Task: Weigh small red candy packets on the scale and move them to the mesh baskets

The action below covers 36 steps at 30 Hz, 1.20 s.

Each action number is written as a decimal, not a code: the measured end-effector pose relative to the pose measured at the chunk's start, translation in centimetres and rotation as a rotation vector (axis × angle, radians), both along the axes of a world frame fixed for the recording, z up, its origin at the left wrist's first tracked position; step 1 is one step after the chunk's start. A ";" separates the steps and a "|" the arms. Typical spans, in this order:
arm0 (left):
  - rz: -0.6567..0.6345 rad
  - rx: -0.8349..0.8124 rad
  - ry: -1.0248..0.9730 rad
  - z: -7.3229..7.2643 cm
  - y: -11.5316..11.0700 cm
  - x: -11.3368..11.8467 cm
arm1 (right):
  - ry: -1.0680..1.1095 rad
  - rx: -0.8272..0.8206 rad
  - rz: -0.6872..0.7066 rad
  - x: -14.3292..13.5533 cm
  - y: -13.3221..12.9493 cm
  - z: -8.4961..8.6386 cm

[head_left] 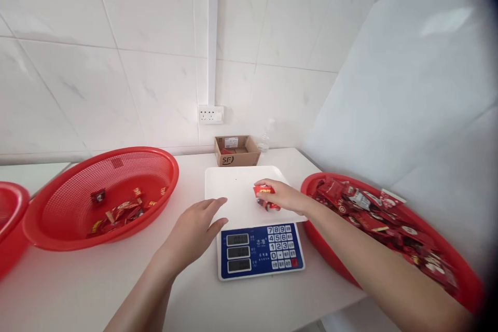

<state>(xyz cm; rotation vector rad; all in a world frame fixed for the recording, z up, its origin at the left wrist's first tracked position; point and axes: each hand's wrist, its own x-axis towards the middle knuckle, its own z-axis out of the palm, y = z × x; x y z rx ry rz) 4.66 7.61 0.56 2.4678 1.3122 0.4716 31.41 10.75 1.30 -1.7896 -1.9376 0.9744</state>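
Observation:
Over the right part of the white weighing plate (237,197), my right hand (286,196) has its fingers around several small red packets (266,197). At the plate's left edge, my left hand (196,231) holds nothing, its thumb and fingers apart. Below the plate is the scale's blue panel (261,251) with number keys and three small displays. To the right, a red basket (334,257) is full of red and white packets (373,223), partly behind my right forearm. On the left, another red basket (70,236) holds fewer red packets (120,212).
A small cardboard box (237,158) and a clear plastic bottle (266,137) stand behind the scale near the tiled wall. Part of a third red basket (13,197) shows at the far left. A wall socket (210,114) is above the white table (194,301).

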 end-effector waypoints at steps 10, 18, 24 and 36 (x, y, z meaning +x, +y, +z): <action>-0.086 -0.021 0.070 -0.7 0.4 0.2 | -0.095 0.086 0.100 -1.2 0.2 -1.4; -0.148 -0.071 0.157 -1.2 0.5 0.7 | 0.028 0.108 0.223 -2.5 -2.5 -0.8; -0.114 -0.051 0.168 -1.5 0.9 0.2 | -0.322 0.236 -0.106 6.6 -4.7 1.9; -0.143 -0.015 0.180 -2.1 1.1 0.0 | -0.537 -0.081 -0.197 14.1 -8.8 -1.0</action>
